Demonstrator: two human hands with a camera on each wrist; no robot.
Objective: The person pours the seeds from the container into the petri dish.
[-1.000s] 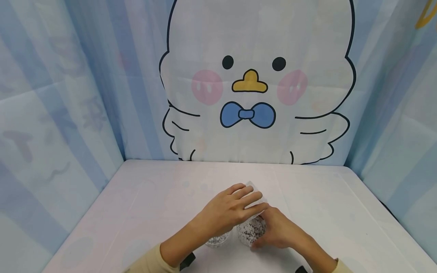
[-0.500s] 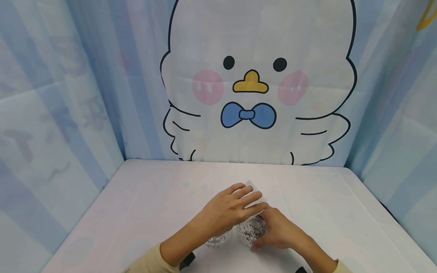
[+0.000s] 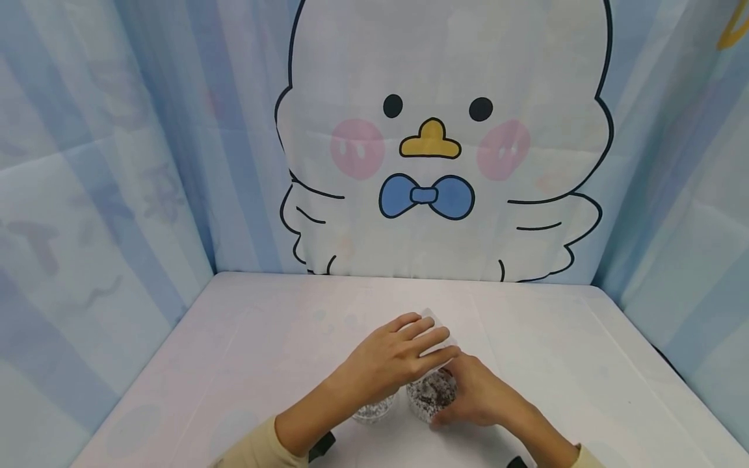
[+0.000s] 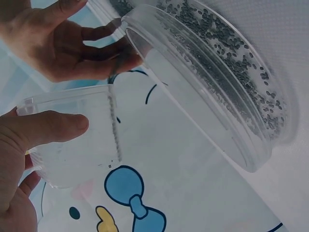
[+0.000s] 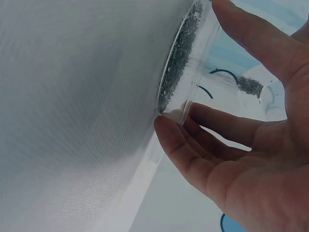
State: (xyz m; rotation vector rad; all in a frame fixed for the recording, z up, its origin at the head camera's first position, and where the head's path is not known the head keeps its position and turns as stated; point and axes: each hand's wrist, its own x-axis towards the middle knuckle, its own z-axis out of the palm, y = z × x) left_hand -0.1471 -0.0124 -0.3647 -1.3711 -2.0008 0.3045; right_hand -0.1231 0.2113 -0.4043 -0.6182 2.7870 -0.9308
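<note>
My left hand (image 3: 386,364) grips a clear plastic cup (image 4: 72,150), tipped sideways, its thumb (image 4: 63,126) across the wall. The cup's mouth is over a round clear dish (image 3: 417,411) holding dark and pale grains (image 3: 434,390). My right hand (image 3: 480,390) holds that dish by its side, thumb and fingers (image 5: 181,152) around the wall. In the right wrist view, a stream of dark grains (image 5: 251,87) shows at the mouth of the cup. A few grains cling inside the cup near its rim. My left palm is hidden in the head view.
A second round clear dish (image 3: 374,412) with dark grains stands left of the held one, partly under my left forearm. The white table (image 3: 281,338) reaches back to a curtain (image 3: 251,162) with a cartoon bird. Black wrist straps (image 3: 322,447) show at both sleeves.
The grains in the held dish look darker and browner, with a dark patch now covering more of the top. Both hands keep nearly the same place.
</note>
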